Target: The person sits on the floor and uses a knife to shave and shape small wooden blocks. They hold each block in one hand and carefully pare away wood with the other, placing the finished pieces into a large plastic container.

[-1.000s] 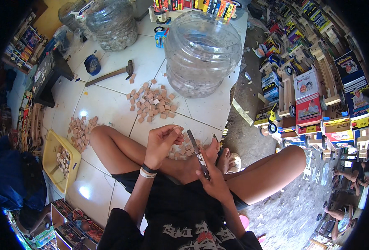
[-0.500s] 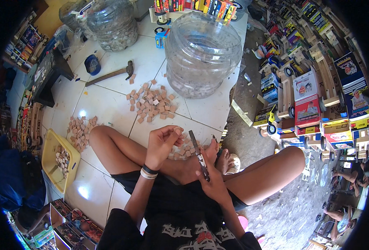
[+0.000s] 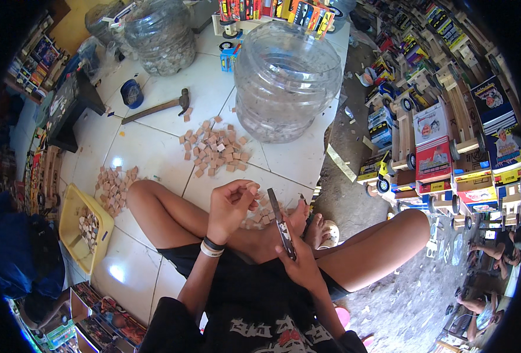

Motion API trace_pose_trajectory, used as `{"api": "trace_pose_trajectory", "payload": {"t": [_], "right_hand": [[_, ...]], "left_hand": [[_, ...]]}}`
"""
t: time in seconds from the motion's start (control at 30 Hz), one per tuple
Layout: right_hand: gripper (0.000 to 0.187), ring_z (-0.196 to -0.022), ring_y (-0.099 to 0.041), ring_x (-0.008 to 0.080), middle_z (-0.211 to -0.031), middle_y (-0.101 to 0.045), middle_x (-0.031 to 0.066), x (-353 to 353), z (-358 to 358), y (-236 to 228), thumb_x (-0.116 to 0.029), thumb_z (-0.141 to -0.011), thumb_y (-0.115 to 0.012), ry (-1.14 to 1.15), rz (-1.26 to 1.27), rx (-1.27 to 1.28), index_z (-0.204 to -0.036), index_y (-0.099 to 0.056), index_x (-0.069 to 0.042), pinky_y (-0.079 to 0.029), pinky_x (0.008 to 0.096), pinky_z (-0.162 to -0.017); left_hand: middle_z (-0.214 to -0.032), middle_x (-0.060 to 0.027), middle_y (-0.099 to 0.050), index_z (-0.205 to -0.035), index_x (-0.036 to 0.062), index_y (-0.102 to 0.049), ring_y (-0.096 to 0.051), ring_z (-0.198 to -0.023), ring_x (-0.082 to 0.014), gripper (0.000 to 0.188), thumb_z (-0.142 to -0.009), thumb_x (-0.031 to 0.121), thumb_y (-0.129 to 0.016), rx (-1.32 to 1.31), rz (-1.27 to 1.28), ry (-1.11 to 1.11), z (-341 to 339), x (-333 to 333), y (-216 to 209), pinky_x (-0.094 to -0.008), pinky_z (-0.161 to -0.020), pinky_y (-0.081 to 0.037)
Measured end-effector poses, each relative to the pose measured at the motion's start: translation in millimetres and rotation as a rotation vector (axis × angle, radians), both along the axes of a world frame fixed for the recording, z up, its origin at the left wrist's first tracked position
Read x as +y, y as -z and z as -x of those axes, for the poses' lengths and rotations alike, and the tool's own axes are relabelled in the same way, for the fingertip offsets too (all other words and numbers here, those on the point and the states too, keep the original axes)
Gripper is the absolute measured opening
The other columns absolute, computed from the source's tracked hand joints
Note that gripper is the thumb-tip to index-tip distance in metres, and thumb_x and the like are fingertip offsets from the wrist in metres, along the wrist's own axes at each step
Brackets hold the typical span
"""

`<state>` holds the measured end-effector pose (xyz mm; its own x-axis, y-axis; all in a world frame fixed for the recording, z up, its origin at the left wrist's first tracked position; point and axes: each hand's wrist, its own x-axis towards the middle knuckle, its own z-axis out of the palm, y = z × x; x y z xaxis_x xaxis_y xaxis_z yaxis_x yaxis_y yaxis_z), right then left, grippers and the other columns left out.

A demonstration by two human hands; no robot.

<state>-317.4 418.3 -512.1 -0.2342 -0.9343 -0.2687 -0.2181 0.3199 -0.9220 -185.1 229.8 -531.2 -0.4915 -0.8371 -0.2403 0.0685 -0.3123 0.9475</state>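
Note:
My left hand (image 3: 230, 207) is raised above my crossed legs, its thumb and fingertips pinched on a small wooden block (image 3: 252, 187). Close by on the right, my right hand (image 3: 300, 259) grips the handle of a knife-like tool (image 3: 282, 226). Its dark, narrow blade points up and away from me, apart from the block; the handle is patterned black and white. Beneath both hands, by my foot, lies a group of small wooden blocks (image 3: 264, 216), partly hidden. A larger heap of blocks (image 3: 216, 147) rests on the tiles ahead.
More blocks (image 3: 116, 187) lie left of my knee, beside a yellow basin (image 3: 102, 232) holding blocks. Farther off are a hammer (image 3: 154, 109), a blue cup (image 3: 131, 94) and a big clear plastic container (image 3: 287, 88). Wooden toy trucks (image 3: 434, 141) are stacked at right. People sit far right.
Both hands stay nearly in place, the left one tilting slightly with the block still pinched. The view has shifted a little.

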Motion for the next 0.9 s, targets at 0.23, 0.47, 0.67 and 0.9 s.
{"api": "trace_pose_trajectory", "payload": {"t": [0.23, 0.47, 0.67, 0.9], "right_hand": [[0.069, -0.088, -0.059, 0.0232, -0.115, -0.063, 0.0186, -1.8, -12.3, 6.5, -0.009, -0.102, -0.061, 0.049, 0.098, 0.106, -0.163, -0.029, -0.005, -0.050, 0.0357, -0.087], [0.044, -0.086, -0.052, 0.0130, -0.103, -0.056, 0.0067, 5.1, -13.1, -3.6, -0.017, -0.105, -0.061, 0.060, -0.124, -0.408, -0.145, -0.047, -0.004, -0.048, 0.0300, -0.078], [0.034, -0.092, -0.052, 0.0124, -0.111, -0.052, 0.0038, 11.7, -14.6, -7.1, -0.024, -0.106, -0.062, 0.124, -0.102, -1.220, -0.133, -0.048, -0.007, -0.050, 0.0314, -0.080], [0.040, -0.099, -0.059, 0.0164, -0.121, -0.060, 0.0084, 12.2, -10.9, -5.5, -0.024, -0.107, -0.060, 0.153, -0.108, -1.148, -0.140, -0.047, -0.006, -0.054, 0.0334, -0.087]], "left_hand": [[-0.098, -0.0090, -0.074, -0.126, -0.0052, -0.066, -0.072, -0.085, -0.0131, 0.032, -0.100, 0.013, -0.071, 0.104, -0.050, -0.059, 13.8, 7.5, -0.5, -0.0271, -0.077, -0.060], [-0.102, -0.0065, -0.074, -0.131, -0.0016, -0.063, -0.072, -0.095, -0.0155, 0.038, -0.101, 0.021, -0.070, 0.246, -0.401, 0.114, 12.8, 7.3, 4.7, -0.0302, -0.088, -0.059], [-0.099, -0.0031, -0.073, -0.126, 0.0013, -0.066, -0.069, -0.088, -0.0119, 0.034, -0.102, 0.026, -0.069, 0.255, -0.528, 0.137, 8.3, 9.0, 10.5, -0.0286, -0.079, -0.057], [-0.100, -0.0030, -0.072, -0.115, 0.0016, -0.070, -0.069, -0.090, -0.0126, 0.024, -0.100, 0.020, -0.072, 0.330, -0.506, 0.031, 6.5, 9.1, 9.6, -0.0291, -0.084, -0.056]]}}
